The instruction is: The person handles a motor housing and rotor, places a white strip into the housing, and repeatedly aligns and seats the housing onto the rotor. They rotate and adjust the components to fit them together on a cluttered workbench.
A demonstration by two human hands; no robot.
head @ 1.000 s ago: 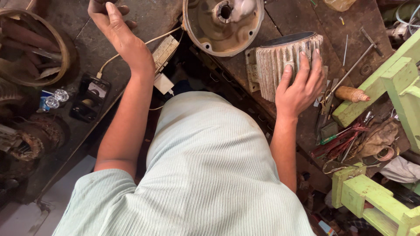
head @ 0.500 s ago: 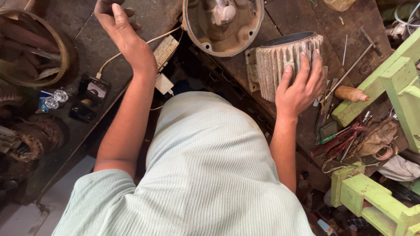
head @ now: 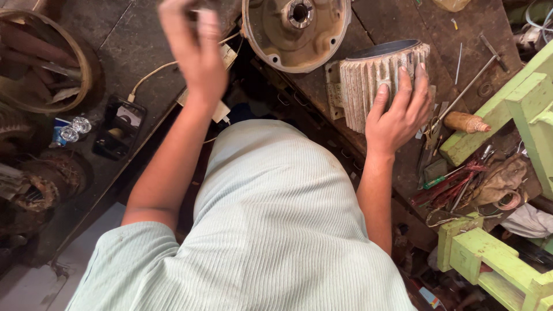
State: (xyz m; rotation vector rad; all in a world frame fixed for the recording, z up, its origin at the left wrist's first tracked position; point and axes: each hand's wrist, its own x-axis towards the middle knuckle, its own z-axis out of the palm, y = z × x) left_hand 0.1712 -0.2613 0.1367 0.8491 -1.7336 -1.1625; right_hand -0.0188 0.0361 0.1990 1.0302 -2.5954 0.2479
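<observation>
Two hands up: right hand (head: 397, 112) spread flat on ribbed grey metal motor housing (head: 374, 80); left hand (head: 193, 49) raised, blurred, grip cannot tell, beside round beige metal end cover (head: 271, 40).

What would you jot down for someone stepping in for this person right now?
Right hand: palm and fingers spread flat on the ribbed grey motor housing, which lies on its side on the wooden bench; no closed grip.
Left hand: raised over the dark floor, blurred; whether it holds anything cannot be told.
The round end cover is off and lies hollow side up just left of the housing.
A wooden-handled tool and loose hand tools lie right of the housing.
Done: cover separated from housing.
Left: housing and cover remain apart.
</observation>
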